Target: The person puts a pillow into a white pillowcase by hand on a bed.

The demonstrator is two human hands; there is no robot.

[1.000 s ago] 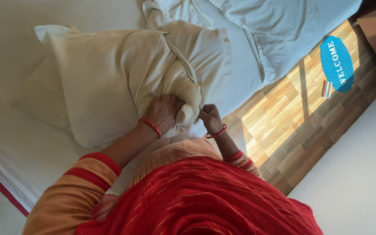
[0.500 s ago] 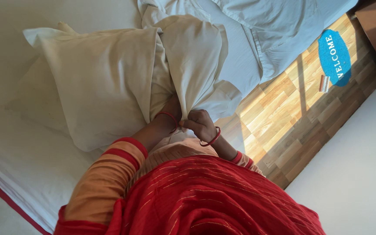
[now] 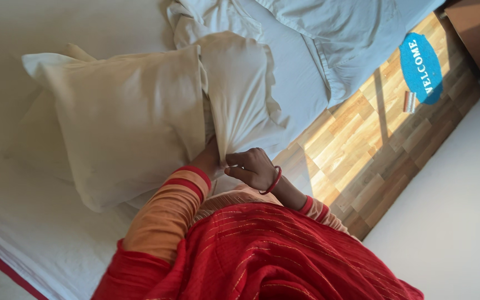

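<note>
A cream pillow (image 3: 129, 116) lay on the white bed (image 3: 23, 222), its near end toward the person. A white pillowcase (image 3: 240, 89) stood bunched at the pillow's open end, its mouth gathered down toward the hands. The left hand (image 3: 211, 156) was pushed in between the pillow and the pillowcase, so only the wrist showed above the striped orange-and-red sleeve (image 3: 168, 208); whether its fingers were spread or curled could not be told. The right hand (image 3: 254, 168), with a red bangle (image 3: 275, 180) at the wrist, was closed in a pinch on the lower edge of the pillowcase, fingers curled around the cloth.

Beyond the pillow, crumpled white bedding (image 3: 329, 33) spread across the far part of the bed and hung over its edge. To the right ran a wooden plank floor (image 3: 351, 150), sunlit in a broad band. On it, near the top right, lay an oval blue doormat (image 3: 420, 66) with white lettering, and just beside its lower left edge sat a small striped rectangular object (image 3: 409, 101), too small to identify. A brown piece of furniture (image 3: 479, 33) filled the top right corner. A red stripe (image 3: 1, 264) ran along the bed's lower left edge.
</note>
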